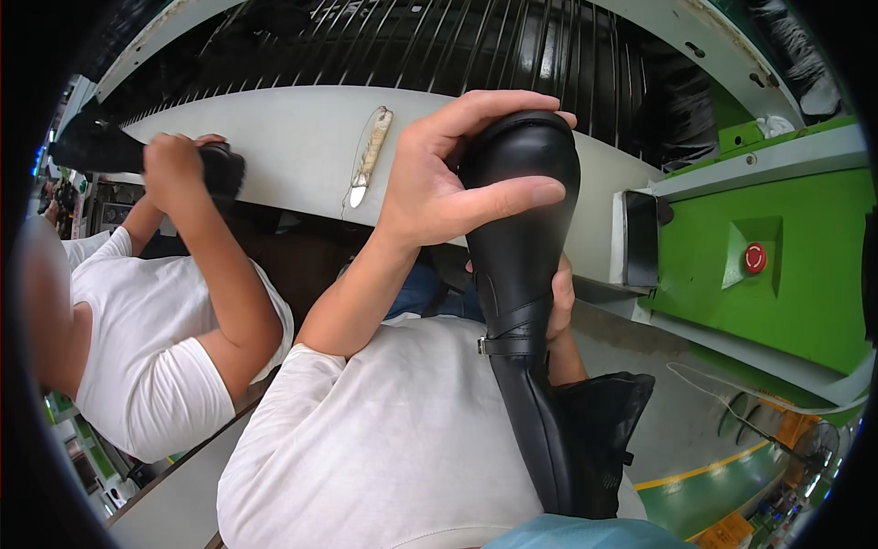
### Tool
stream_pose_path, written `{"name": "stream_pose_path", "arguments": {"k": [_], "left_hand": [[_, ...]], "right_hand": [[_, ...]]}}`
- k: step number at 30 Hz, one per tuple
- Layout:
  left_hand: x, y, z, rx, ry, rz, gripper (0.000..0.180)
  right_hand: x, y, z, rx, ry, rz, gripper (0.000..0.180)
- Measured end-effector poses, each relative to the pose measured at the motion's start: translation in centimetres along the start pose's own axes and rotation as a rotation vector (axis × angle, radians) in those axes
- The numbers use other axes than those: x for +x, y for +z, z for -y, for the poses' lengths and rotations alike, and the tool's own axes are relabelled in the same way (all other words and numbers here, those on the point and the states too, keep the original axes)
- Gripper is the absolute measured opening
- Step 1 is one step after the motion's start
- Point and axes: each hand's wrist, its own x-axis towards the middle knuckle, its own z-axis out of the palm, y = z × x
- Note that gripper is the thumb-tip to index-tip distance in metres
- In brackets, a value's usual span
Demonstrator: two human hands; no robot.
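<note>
A black boot point(530, 247) with a strap and a small metal buckle is held up in front of my chest, its rounded toe pointing away and its shaft hanging toward me. Around the toe, my left hand point(439, 169) is closed, with the thumb laid across the top and the fingers over the far end. My right hand point(562, 302) supports the boot from its right side near the strap; the boot hides most of that hand. On the white worktop left of my left hand lies a knife-like tool point(371, 156) with a wrapped handle and a pale tip.
Beyond the white worktop point(293, 114) runs a dark conveyor of metal rods point(439, 46). To the right stands a green machine panel point(713, 247) with a red button point(754, 258). At my left, another person point(165, 339) handles a black boot point(110, 151).
</note>
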Motion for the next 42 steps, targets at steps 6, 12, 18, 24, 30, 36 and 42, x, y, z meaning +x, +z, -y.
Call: {"name": "stream_pose_path", "arguments": {"k": [6, 12, 18, 24, 30, 36, 42], "left_hand": [[0.0, -0.1, 0.1, 0.021, 0.023, -0.001, 0.065], [0.0, -0.1, -0.1, 0.037, 0.02, -0.003, 0.063], [-0.4, 0.7, -0.9, -0.022, -0.034, -0.065, 0.065], [-0.5, 0.5, -0.8, -0.023, 0.004, 0.005, 0.059], [-0.5, 0.5, -2.2, 0.003, 0.019, 0.03, 0.06], [-0.7, 1.4, -2.7, 0.005, 0.049, -0.003, 0.064], [-0.2, 0.2, -3.8, 0.197, 0.043, 0.155, 0.059]], "right_hand": [[-0.1, 0.0, -0.2, 0.027, 0.019, -0.007, 0.116], [0.1, -0.2, 0.0, 0.02, 0.02, 0.021, 0.115], [0.1, -0.2, 0.1, 0.029, 0.018, 0.029, 0.113], [-0.3, -0.1, 0.1, 0.049, -0.007, 0.02, 0.111], [-0.2, 0.7, 1.7, 0.018, -0.031, 0.005, 0.109], [-0.3, 0.7, 3.0, -0.055, -0.053, 0.005, 0.108], [-0.4, 0.7, 4.0, -0.155, -0.063, 0.028, 0.114]]}}
